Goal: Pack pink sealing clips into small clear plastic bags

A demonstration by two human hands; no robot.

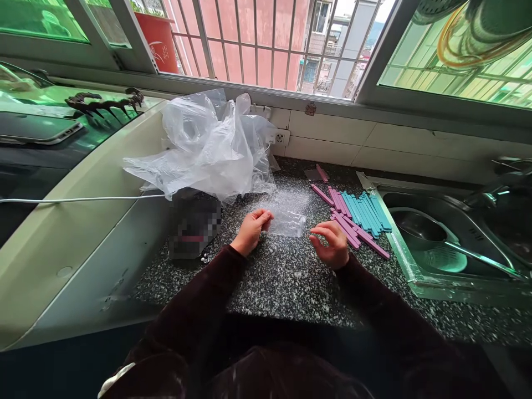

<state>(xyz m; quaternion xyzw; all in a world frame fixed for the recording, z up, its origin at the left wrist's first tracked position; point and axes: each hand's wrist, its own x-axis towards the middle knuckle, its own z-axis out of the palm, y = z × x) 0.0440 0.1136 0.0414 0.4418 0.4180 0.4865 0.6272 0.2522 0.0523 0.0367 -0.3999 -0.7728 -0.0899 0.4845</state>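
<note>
A small clear plastic bag (286,223) stretches over the speckled counter, its left end pinched between the thumb and fingers of my left hand (251,230). Just beyond the bag's right end is my right hand (331,244); its fingers are bent, with thumb and forefinger slightly apart and nothing visible between them. Nearest to that hand lie several flat purple sticks (347,228), loosely scattered. Beside them several turquoise sticks (364,212) are gathered in a rough row.
A crumpled heap of clear plastic bags (211,147) stands at the back left, above a blurred dark object (194,224). On the right, a steel sink (405,260) holds a pan (419,226). A white cable (83,199) crosses the pale appliance at left. Wall sockets (281,137) sit behind.
</note>
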